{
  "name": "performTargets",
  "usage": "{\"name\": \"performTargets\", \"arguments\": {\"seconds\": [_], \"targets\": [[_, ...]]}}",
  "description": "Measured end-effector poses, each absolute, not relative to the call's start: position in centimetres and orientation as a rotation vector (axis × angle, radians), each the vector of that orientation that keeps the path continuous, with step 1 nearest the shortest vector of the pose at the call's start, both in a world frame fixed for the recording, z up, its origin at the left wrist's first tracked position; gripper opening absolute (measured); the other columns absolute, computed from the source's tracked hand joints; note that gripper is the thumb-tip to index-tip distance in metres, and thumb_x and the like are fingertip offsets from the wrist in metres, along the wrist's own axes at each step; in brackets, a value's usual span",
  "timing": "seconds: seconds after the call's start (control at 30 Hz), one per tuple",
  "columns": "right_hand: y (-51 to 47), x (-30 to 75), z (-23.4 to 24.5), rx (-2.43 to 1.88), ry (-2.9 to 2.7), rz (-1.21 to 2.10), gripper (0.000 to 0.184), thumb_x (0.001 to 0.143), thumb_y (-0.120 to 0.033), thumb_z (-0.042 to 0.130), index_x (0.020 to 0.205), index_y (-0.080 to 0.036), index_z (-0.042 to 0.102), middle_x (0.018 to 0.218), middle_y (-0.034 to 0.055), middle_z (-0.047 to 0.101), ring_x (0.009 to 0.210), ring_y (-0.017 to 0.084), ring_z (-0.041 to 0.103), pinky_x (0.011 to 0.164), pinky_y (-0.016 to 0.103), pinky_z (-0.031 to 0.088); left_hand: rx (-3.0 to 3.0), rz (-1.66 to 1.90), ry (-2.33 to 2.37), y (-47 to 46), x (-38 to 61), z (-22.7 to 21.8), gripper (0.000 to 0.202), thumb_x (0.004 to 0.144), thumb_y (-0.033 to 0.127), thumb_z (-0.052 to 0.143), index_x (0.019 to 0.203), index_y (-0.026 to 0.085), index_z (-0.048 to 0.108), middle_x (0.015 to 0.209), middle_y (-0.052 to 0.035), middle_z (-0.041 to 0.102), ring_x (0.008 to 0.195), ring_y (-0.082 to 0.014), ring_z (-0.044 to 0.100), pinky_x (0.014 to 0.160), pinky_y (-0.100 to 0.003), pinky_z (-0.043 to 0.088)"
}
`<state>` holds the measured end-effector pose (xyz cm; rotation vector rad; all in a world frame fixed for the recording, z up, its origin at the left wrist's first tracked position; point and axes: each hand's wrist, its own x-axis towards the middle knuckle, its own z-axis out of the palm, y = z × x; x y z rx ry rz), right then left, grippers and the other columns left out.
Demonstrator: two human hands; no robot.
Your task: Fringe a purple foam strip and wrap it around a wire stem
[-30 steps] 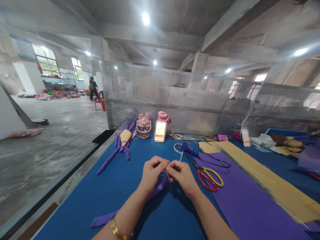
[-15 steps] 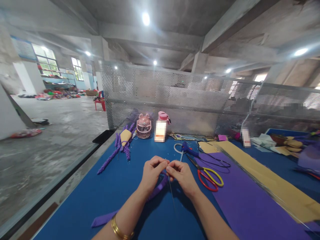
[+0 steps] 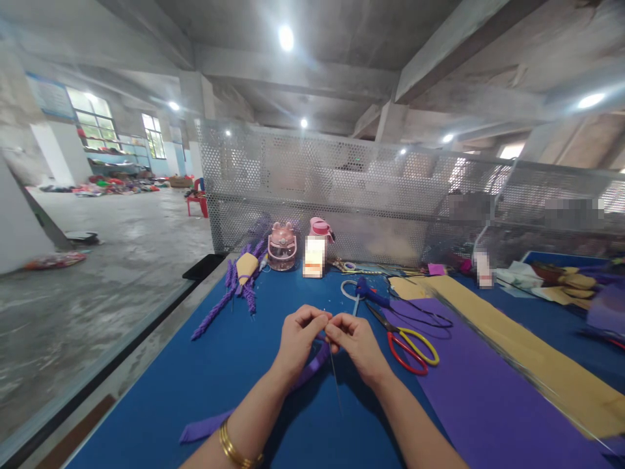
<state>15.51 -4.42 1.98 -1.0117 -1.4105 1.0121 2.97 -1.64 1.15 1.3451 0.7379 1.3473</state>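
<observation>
My left hand [image 3: 301,335] and my right hand [image 3: 355,339] meet fingertip to fingertip above the blue table [image 3: 303,430]. Both are closed in a pinch. A purple fabric strip [image 3: 317,365] rises to the fingers, passes behind my left forearm and ends flat on the table. From between the hands a thin wire or thread [image 3: 336,374] hangs down; its upper end is hidden by my fingers. Just right of my right hand lie scissors [image 3: 415,348] with one red and one yellow handle. Behind them is a blue glue gun [image 3: 372,293] with a pale glue stick.
Purple sheet [image 3: 469,378] and tan sheet [image 3: 527,345] cover the right side. A purple braided piece with a tan patch [image 3: 247,268] lies back left. A pink clear jug [image 3: 282,247] and a pink-lidded bottle [image 3: 319,227] stand before a perforated metal screen [image 3: 361,195].
The hands keep almost the same pinch at the same spot. The surroundings have shifted very slightly right in view; nothing has been taken up or let go.
</observation>
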Motion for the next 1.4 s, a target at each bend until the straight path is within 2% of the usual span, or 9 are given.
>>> {"name": "performTargets", "arguments": {"seconds": [0.53,0.7,0.9,1.03,1.1,1.17,1.27,1.4], "targets": [[-4.09,15.60,1.69,-1.012,-1.437,1.011,0.029,0.068,-0.043,0.065,0.068,-0.015,0.058,0.054,-0.0036,0.055,0.044,0.008,0.046,0.045,0.020,0.038,1.342,1.378,0.754,-1.71,3.02,1.40,0.015,0.071,0.027,0.062,0.070,0.013,0.067,0.073,-0.0054,0.064,0.068,-0.0150,0.056,0.062,-0.024,0.044],[-4.19,15.65,1.80,-1.026,-1.447,0.974,0.028,0.070,-0.043,0.064,0.067,-0.015,0.058,0.054,-0.0035,0.055,0.044,0.008,0.046,0.045,0.020,0.037,1.333,1.382,0.757,-1.84,2.96,1.46,0.016,0.072,0.026,0.059,0.073,0.014,0.069,0.077,-0.0061,0.066,0.070,-0.0157,0.058,0.066,-0.026,0.044],[-4.18,15.71,1.75,-1.032,-1.458,0.939,0.026,0.071,-0.041,0.063,0.067,-0.015,0.058,0.054,-0.0035,0.054,0.044,0.008,0.046,0.045,0.020,0.037,1.273,1.393,0.737,-1.65,3.07,1.26,0.024,0.069,0.020,0.061,0.091,0.016,0.070,0.088,-0.0062,0.069,0.084,-0.0172,0.061,0.078,-0.027,0.044],[-4.25,15.57,1.88,-1.015,-1.449,0.956,0.025,0.069,-0.040,0.063,0.065,-0.015,0.058,0.052,-0.0042,0.051,0.043,0.008,0.044,0.043,0.020,0.037,1.202,1.427,0.671,-1.74,3.21,1.37,0.045,0.067,0.019,0.064,0.112,0.019,0.059,0.079,-0.0024,0.068,0.082,-0.0159,0.062,0.075,-0.026,0.046],[-4.29,15.56,1.92,-1.022,-1.457,0.945,0.025,0.070,-0.039,0.063,0.065,-0.015,0.057,0.052,-0.0041,0.051,0.043,0.008,0.044,0.043,0.020,0.038,1.182,1.421,0.681,-1.81,3.19,1.55,0.052,0.066,0.018,0.065,0.116,0.018,0.054,0.074,-0.0013,0.068,0.077,-0.0148,0.063,0.073,-0.025,0.046],[-4.33,15.59,1.91,-1.035,-1.476,0.911,0.025,0.071,-0.039,0.062,0.066,-0.015,0.057,0.053,-0.0035,0.052,0.044,0.008,0.045,0.043,0.020,0.038,1.182,1.385,0.695,-1.81,3.11,1.70,0.047,0.065,0.020,0.066,0.111,0.015,0.057,0.074,-0.0033,0.069,0.073,-0.0151,0.063,0.070,-0.025,0.047],[-4.39,15.67,1.83,-1.049,-1.506,0.850,0.024,0.072,-0.038,0.061,0.066,-0.016,0.057,0.053,-0.0034,0.052,0.045,0.009,0.046,0.044,0.020,0.038,1.230,1.347,0.717,-1.75,2.99,1.79,0.030,0.067,0.026,0.065,0.093,0.012,0.065,0.076,-0.0074,0.069,0.069,-0.0169,0.062,0.065,-0.027,0.048],[-4.40,15.75,1.70,-1.067,-1.537,0.827,0.022,0.072,-0.037,0.060,0.067,-0.016,0.057,0.052,-0.0038,0.050,0.045,0.009,0.045,0.044,0.020,0.038,1.298,1.358,0.755,-1.75,2.95,1.87,0.022,0.070,0.026,0.062,0.084,0.012,0.070,0.074,-0.0066,0.069,0.067,-0.0163,0.060,0.064,-0.026,0.046]]}}
